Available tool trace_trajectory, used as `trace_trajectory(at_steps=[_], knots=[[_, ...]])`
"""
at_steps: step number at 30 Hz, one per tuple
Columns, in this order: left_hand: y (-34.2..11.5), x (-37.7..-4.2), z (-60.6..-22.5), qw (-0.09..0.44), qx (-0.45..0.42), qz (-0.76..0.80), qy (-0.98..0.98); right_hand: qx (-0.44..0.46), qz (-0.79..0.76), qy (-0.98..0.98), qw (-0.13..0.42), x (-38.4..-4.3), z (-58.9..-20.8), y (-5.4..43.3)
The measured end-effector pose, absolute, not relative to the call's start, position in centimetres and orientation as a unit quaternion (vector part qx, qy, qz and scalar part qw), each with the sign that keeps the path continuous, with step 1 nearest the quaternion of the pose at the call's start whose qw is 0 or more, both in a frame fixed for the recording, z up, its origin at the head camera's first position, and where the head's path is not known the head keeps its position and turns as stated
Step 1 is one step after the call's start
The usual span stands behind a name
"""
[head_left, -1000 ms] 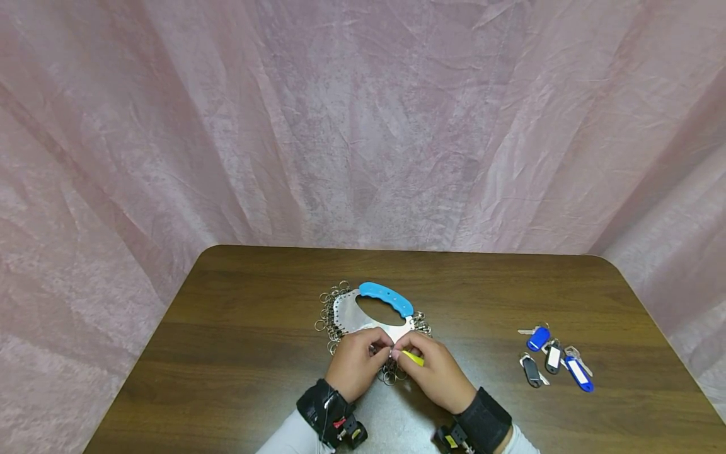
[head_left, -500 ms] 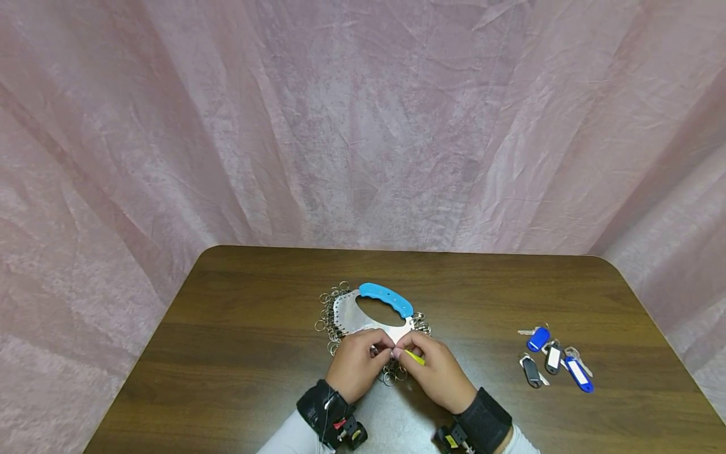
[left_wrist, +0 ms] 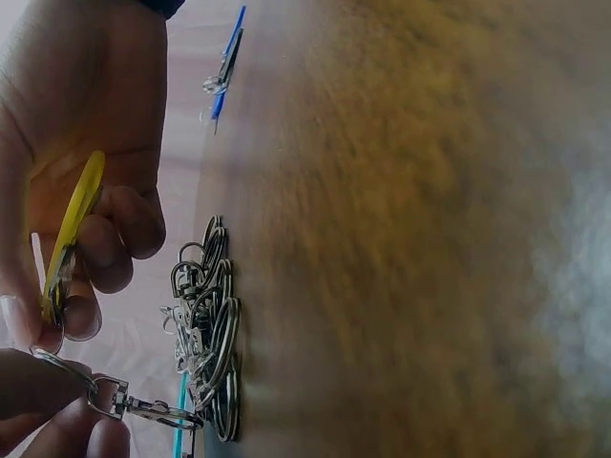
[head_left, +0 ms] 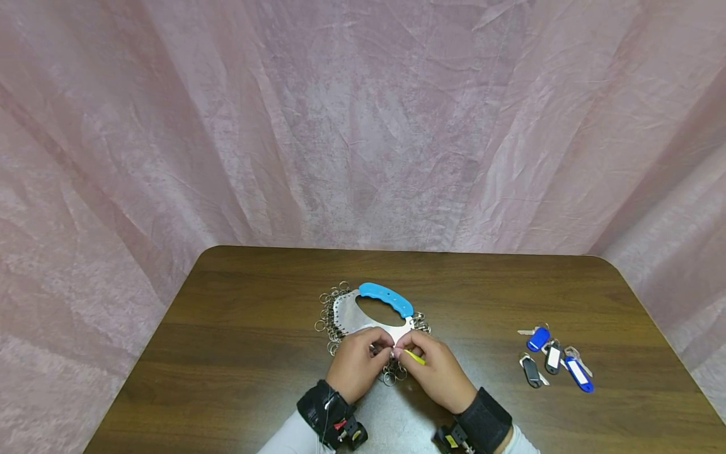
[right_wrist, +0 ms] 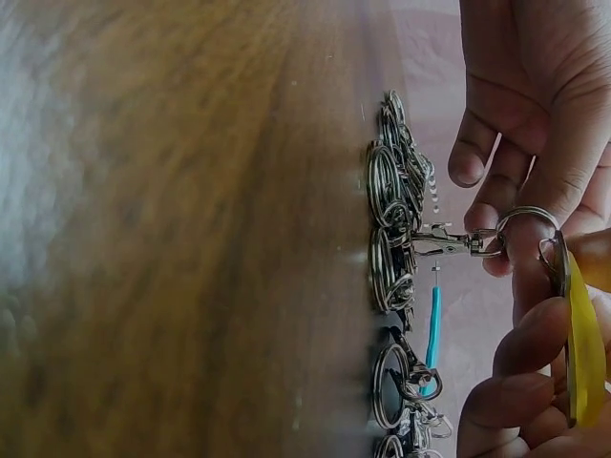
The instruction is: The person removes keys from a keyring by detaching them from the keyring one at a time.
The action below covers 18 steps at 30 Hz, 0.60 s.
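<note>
A metal key-holder plate (head_left: 347,313) with a blue handle (head_left: 387,296) lies on the table, hung with several clasps and rings. At its near edge, my left hand (head_left: 357,360) pinches a split ring (right_wrist: 523,211), which hangs on a swivel clasp (right_wrist: 447,240) still hooked to the plate. My right hand (head_left: 435,371) grips a yellow key tag (right_wrist: 584,343) between thumb and fingers, with a metal key (left_wrist: 65,272) against it. The tag's small ring (right_wrist: 546,252) meets the split ring where both hands' fingertips come together. In the head view the fingers cover most of this junction.
To the right on the wooden table (head_left: 227,302) lie several tagged keys: a blue tag (head_left: 538,339), a black one (head_left: 553,358), a dark one (head_left: 532,371) and another blue one (head_left: 578,372). A pink curtain (head_left: 363,126) hangs behind the table's far edge.
The yellow key tag and my right fingertips have shifted very slightly to the right since a second ago. My left hand and the plate stay in place.
</note>
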State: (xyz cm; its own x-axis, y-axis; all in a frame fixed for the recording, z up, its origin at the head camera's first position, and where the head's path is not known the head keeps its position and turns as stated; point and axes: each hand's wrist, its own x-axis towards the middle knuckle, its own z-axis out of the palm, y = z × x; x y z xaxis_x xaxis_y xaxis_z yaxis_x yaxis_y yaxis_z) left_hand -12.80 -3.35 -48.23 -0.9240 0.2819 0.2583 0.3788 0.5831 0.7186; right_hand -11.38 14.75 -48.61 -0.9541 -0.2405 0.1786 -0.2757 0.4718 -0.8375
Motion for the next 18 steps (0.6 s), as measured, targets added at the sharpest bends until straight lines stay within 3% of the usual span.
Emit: trace_trajectory(at_steps=[18], knots=[[-3.48,-12.9,-47.96,0.05,-0.165,-0.413,-0.894,0.204,0.478,-0.854,0.028,-11.33,-48.64,14.8]])
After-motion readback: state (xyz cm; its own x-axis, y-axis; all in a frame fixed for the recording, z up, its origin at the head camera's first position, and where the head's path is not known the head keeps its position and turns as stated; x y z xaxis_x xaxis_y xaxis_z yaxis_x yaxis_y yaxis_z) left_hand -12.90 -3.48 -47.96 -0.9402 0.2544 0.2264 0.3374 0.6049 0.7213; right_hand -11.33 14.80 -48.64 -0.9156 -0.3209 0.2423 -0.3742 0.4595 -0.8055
